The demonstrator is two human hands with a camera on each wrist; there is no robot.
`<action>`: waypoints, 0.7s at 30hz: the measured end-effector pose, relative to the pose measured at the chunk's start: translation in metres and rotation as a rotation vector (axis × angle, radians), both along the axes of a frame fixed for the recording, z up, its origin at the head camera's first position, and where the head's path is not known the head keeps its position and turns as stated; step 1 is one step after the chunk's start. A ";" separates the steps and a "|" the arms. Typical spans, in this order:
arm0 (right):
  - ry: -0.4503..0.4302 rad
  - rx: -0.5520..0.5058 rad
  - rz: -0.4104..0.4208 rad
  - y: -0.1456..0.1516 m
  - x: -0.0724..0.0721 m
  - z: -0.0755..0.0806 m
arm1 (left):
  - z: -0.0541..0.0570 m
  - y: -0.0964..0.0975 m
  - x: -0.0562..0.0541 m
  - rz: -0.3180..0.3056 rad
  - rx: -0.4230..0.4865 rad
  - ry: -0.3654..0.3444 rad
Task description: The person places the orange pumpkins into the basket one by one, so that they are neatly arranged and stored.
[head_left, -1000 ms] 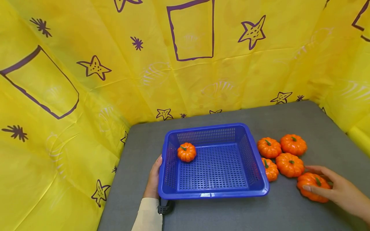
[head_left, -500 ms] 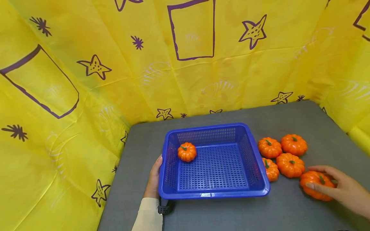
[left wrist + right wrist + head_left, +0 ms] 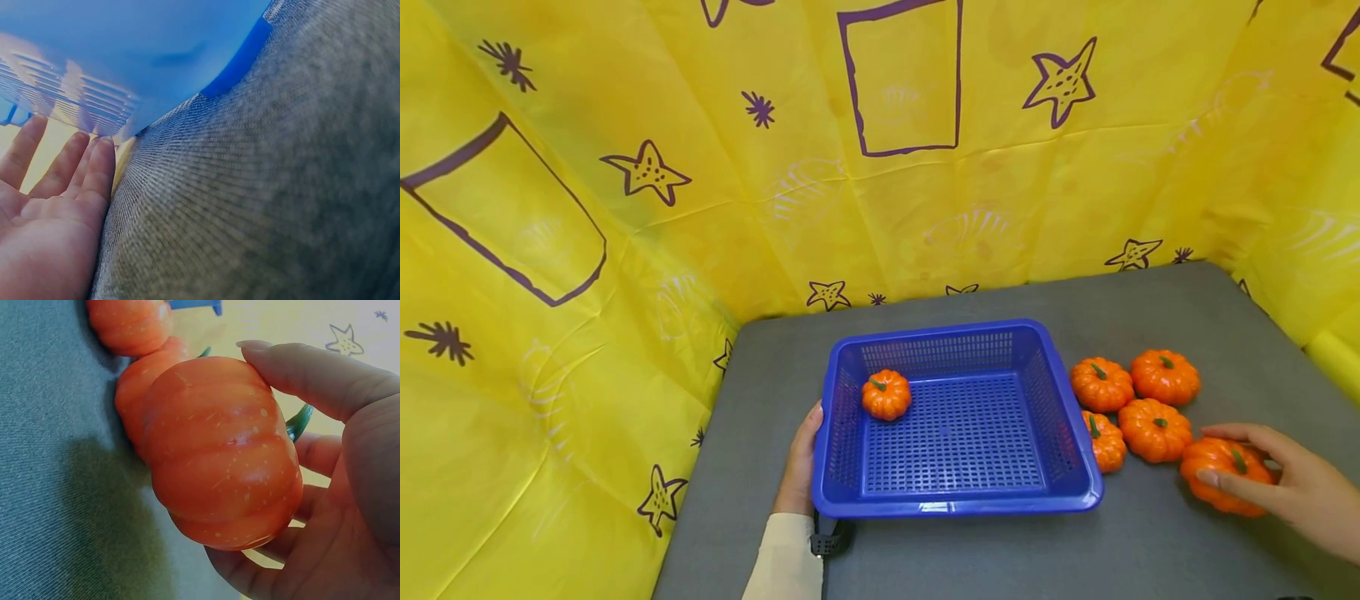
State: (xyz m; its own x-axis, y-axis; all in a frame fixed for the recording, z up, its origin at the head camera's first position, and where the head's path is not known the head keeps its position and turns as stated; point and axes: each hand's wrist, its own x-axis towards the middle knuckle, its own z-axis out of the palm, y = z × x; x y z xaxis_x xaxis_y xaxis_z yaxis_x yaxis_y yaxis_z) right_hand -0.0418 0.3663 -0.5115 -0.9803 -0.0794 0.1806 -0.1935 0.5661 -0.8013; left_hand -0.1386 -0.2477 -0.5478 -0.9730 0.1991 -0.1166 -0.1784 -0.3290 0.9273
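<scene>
Right hand: the hand (image 3: 1296,487) is clamped on one pumpkin, thumb on the near side and fingers curled round the far side.
Held pumpkin: the orange held pumpkin (image 3: 1219,461) sits in that grip at the basket's four o'clock, its green stem (image 3: 300,423) beside the palm; whether it clears the tabletop is hard to tell.
Likely handling: glossy skin suggests moulded plastic or foam, so probably light, stiff and hard to bruise, though a smooth surface might slip.
Best hold: across the widest ribs, thumb opposite fingers, as now; the thin stem looks a poor handle.
Loose pumpkins: from the held one, the nearest pumpkin (image 3: 1155,430) lies just beside at ten o'clock, a far pumpkin (image 3: 1165,377) at eleven, another pumpkin (image 3: 1102,385) at ten beyond; a fourth pumpkin (image 3: 1105,443), partly behind the basket rim, lies toward nine.
Blue basket: the basket (image 3: 955,506) stands at nine to ten o'clock; one small pumpkin (image 3: 886,395) rests inside, toward its ten o'clock.
Left hand: the hand (image 3: 799,468) is at the basket's nine o'clock, fingers apart and nearly straight against the wall, not clenched.
Surroundings: grey tabletop (image 3: 925,562) beneath; yellow cloth (image 3: 910,233) at twelve.
</scene>
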 end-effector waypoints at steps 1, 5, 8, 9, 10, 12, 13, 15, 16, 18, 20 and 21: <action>0.005 -0.008 0.004 0.000 0.000 0.000 | 0.000 0.000 0.000 -0.003 0.000 0.003; 0.028 -0.014 0.013 -0.001 -0.003 0.001 | 0.002 0.001 0.001 -0.021 0.001 0.019; 0.039 -0.023 0.016 -0.003 -0.004 0.004 | 0.003 0.001 0.001 -0.026 0.005 0.028; 0.040 -0.031 0.019 -0.004 -0.005 0.005 | 0.003 0.001 0.001 -0.025 0.007 0.028; 0.040 -0.037 0.018 -0.005 -0.005 0.006 | 0.003 0.001 0.001 -0.026 0.005 0.029; 0.041 -0.043 0.012 -0.006 -0.006 0.008 | 0.003 0.002 0.000 -0.022 0.006 0.029; 0.045 -0.048 0.013 -0.007 -0.007 0.010 | 0.003 0.002 0.000 -0.022 0.006 0.028; 0.046 -0.045 0.006 -0.009 -0.008 0.012 | 0.002 0.002 0.000 -0.022 0.005 0.026; 0.046 -0.040 -0.001 -0.010 -0.009 0.014 | 0.002 0.002 0.000 -0.018 0.004 0.022; 0.047 -0.035 -0.007 -0.012 -0.010 0.016 | 0.002 0.002 0.000 -0.011 0.006 0.015; 0.048 -0.026 -0.010 -0.013 -0.011 0.019 | 0.002 0.002 0.001 -0.005 0.004 0.007; 0.046 -0.018 -0.015 -0.014 -0.012 0.020 | 0.002 0.002 0.001 0.000 0.003 0.001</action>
